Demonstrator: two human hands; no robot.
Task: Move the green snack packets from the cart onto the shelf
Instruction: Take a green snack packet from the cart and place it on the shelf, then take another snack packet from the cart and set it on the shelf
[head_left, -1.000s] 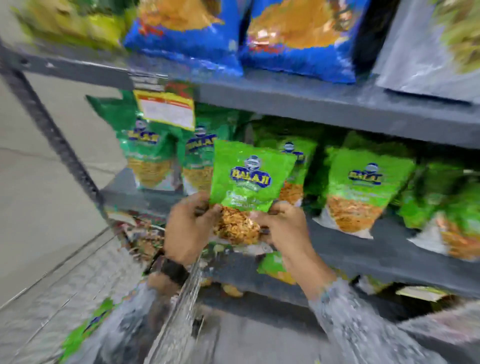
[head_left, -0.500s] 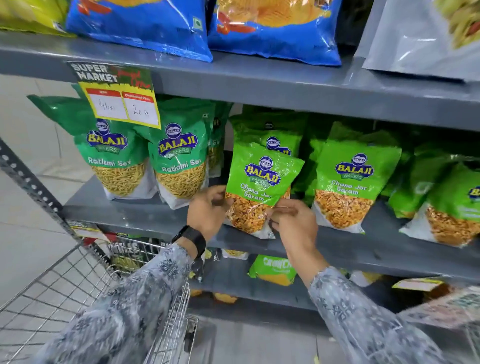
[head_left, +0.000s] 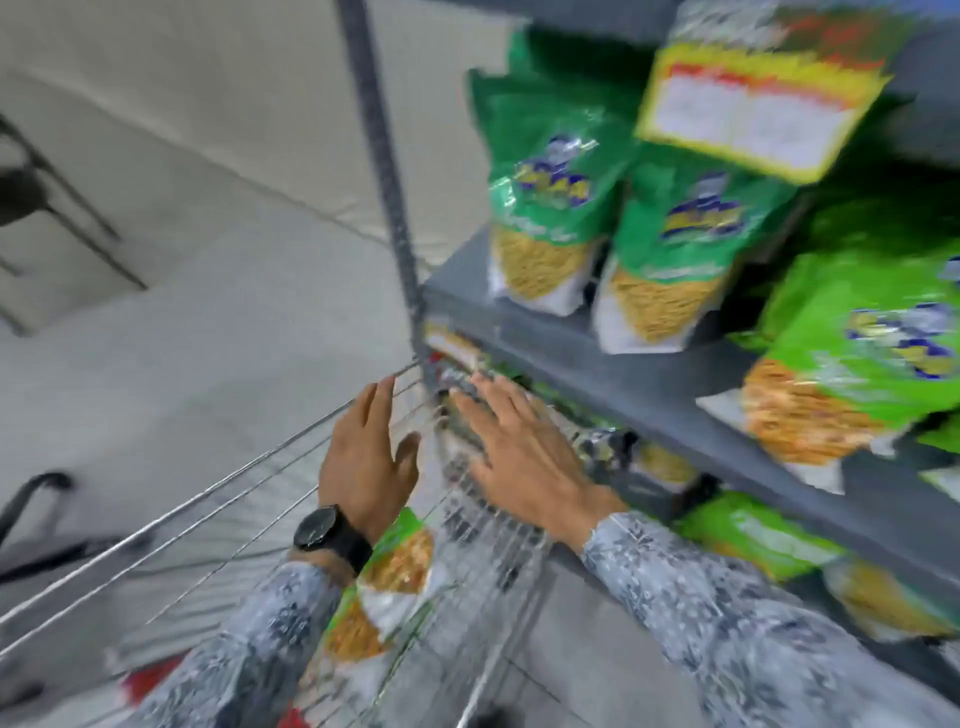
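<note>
Green packets already stand in a row on the grey shelf at the right of the frame, and more of the same lie in the wire cart at the lower middle. One packet in the cart shows just under my left wrist, with orange snack visible through its window; another seems to lie below it, though the blur makes that hard to read.

My left hand is spread flat, fingers apart, holding nothing, and hangs over the cart near its rim. My right hand is likewise wide open and empty, over the cart's far corner close to the shelf edge.

I judge the step in hand to be reaching down for the next packet. To do it well, I should drop both hands inside the wire walls without catching a finger on them, take the packet by its two lower corners or its sides instead of crushing the middle, and lift it straight up. Then it should go upright into a gap in the row, label facing out.
</note>
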